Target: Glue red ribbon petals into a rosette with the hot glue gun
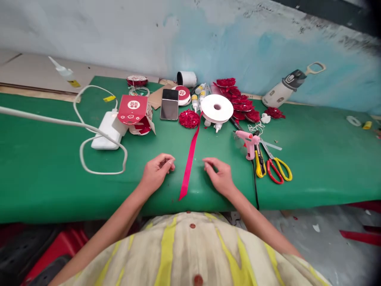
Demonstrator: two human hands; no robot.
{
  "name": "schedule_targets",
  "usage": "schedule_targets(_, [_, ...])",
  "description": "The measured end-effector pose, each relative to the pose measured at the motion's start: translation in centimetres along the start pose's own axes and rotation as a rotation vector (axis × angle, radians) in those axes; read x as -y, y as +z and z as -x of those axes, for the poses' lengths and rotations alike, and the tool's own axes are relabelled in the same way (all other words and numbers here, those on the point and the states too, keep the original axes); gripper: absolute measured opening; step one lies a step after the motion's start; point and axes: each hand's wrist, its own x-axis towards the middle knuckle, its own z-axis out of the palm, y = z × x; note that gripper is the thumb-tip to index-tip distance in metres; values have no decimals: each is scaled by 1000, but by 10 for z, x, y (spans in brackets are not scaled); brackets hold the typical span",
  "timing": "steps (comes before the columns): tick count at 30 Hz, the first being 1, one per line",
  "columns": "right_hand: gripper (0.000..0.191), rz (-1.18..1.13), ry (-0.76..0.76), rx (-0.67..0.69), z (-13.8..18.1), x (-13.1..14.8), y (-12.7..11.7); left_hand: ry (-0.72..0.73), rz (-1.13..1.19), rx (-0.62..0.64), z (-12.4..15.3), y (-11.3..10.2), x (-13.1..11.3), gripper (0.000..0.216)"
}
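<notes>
My left hand [157, 174] hovers over the green table, its fingers curled and the thumb against them, with nothing seen in it. Across from it is my right hand [219, 174], thumb and forefinger apart and nothing held. Between the hands, touched by neither, a pink-red ribbon [190, 163] runs toward the table's near edge. Its tail comes off a white ribbon spool [217, 107] and ends in a slanted cut. Right of my right hand lie a pink glue gun [249, 141], a yellow utility knife [260, 163] and scissors [276, 169] with red and yellow handles.
At left, a white power bank [105, 133] with a looped cable sits beside a red box [133, 109]. A phone [169, 104], a red rosette [189, 118] and glue bottles stand farther back. Red flowers [238, 99] and a drink bottle [281, 92] are near the wall.
</notes>
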Motion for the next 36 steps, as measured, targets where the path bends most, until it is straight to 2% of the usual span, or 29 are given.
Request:
schedule_targets(4, [23, -2, -203, 280, 21, 26, 9, 39, 79, -9, -3, 4, -3, 21])
schedule_targets(6, [26, -10, -254, 325, 26, 29, 12, 67, 48, -38, -2, 4, -6, 21])
schedule_targets(9, [23, -39, -230, 266, 25, 32, 9, 89, 46, -21, 4, 5, -12, 23])
schedule_targets(13, [18, -118, -59, 143, 16, 37, 4, 159, 123, 118, 11, 13, -26, 21])
schedule_targets(15, [19, -121, -4, 80, 11, 34, 5, 186, 143, 144, 11, 18, -31, 19])
schedule_targets(18, [20, -79, 37, -9, 2, 19, 10, 190, 190, 94, 10, 21, -29, 17])
schedule_targets(21, [21, -54, 59, -46, -3, 2, 14, 175, 223, 35, 4, 15, -18, 16])
schedule_targets(23, [21, -43, 49, -40, -4, -4, 16, 139, 193, -48, -7, 5, -10, 12])
schedule_targets(24, [22, -36, 42, -35, -4, -5, 16, 117, 177, -129, -16, -1, -7, 14])
schedule_targets(27, [22, -9, 18, -28, -3, -5, 16, 59, 251, -555, -52, -23, -5, 33])
schedule_targets(28, [22, 2, 11, -28, -1, -5, 16, 29, 321, -636, -64, -29, -6, 33])
schedule_targets(31, [23, 37, -9, -26, 3, -5, 15, 37, 391, -757, -90, -43, -11, 29])
schedule_targets(34, [24, 86, -18, -13, -2, -2, 14, 80, 196, -837, -95, -50, -11, 20])
schedule_targets(36, [22, 129, -29, 23, -19, 7, 20, 98, 85, -849, -94, -55, -11, 14])
